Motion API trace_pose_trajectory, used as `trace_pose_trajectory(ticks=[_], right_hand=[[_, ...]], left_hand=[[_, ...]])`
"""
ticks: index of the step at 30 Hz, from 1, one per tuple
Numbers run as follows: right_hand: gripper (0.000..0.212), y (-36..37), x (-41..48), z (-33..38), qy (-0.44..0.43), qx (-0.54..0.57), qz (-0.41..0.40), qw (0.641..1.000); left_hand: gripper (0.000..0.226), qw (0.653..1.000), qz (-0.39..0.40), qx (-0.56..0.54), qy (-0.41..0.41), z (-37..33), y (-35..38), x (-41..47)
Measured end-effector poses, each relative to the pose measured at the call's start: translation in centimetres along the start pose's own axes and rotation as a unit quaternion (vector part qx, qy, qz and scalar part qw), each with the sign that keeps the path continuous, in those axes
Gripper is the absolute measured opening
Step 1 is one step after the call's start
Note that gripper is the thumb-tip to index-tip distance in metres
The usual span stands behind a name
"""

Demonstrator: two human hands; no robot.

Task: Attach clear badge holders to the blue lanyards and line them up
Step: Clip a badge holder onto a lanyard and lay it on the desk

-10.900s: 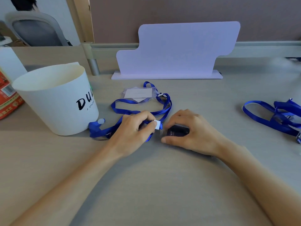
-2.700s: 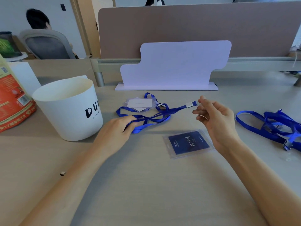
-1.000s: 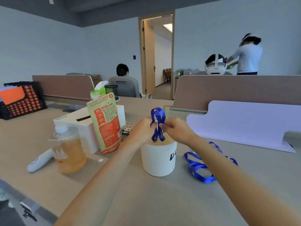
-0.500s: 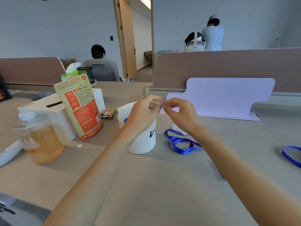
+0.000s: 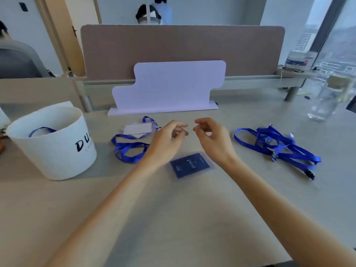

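A clear badge holder with a dark blue card (image 5: 190, 165) lies flat on the desk between my wrists. My left hand (image 5: 167, 137) and my right hand (image 5: 212, 138) hover above the desk just behind it, both empty with fingers loosely curled and apart. A blue lanyard with a clear holder and white card (image 5: 137, 130) lies left of my left hand. A tangle of blue lanyards (image 5: 277, 146) with metal clips lies to the right. Another blue lanyard (image 5: 41, 130) sits inside the white bucket (image 5: 57, 151).
A white shaped board (image 5: 169, 87) stands behind the work area against a brown partition. A clear glass jar (image 5: 325, 101) stands at the far right. People sit and stand beyond the partition and at the far left.
A blue lanyard I held over the bucket is now inside it. My hands moved from above the bucket back over the desk, empty. The view swung right and down.
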State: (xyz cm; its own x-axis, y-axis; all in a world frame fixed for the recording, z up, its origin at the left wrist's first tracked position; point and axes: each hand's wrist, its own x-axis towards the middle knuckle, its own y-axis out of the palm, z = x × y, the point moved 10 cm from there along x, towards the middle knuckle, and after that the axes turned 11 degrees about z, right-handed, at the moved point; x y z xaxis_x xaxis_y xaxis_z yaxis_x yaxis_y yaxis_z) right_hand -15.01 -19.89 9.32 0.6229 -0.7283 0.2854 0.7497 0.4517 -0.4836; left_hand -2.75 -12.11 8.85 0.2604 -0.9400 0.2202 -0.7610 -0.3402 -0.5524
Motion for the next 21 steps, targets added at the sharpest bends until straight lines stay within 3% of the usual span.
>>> trace_pose_trajectory(ticks=[10,13,15,18,21], right_hand=[[0.027,-7.1,-3.0,-6.1,0.035,-0.121,-0.027,0.992],[0.030,-11.8,-4.4,-7.1,0.064,-0.232,-0.117,0.964],[0.021,-15.0,-5.5,-8.4,0.124,-0.281,-0.158,0.938],[0.021,-17.3,-6.6,-11.0,0.217,-0.320,-0.140,0.911],[0.025,-17.4,-6.8,-13.2,0.249,-0.353,-0.100,0.896]], left_hand=[[0.027,0.992,0.115,0.032,0.039,-2.2,10.3,2.7],[0.026,0.987,0.149,0.036,0.049,-4.0,13.7,3.9],[0.026,0.984,0.162,0.039,0.055,-4.9,15.7,4.5],[0.026,0.981,0.184,0.045,0.048,-5.3,18.3,5.3],[0.024,0.976,0.208,0.052,0.040,-5.4,20.3,5.8]])
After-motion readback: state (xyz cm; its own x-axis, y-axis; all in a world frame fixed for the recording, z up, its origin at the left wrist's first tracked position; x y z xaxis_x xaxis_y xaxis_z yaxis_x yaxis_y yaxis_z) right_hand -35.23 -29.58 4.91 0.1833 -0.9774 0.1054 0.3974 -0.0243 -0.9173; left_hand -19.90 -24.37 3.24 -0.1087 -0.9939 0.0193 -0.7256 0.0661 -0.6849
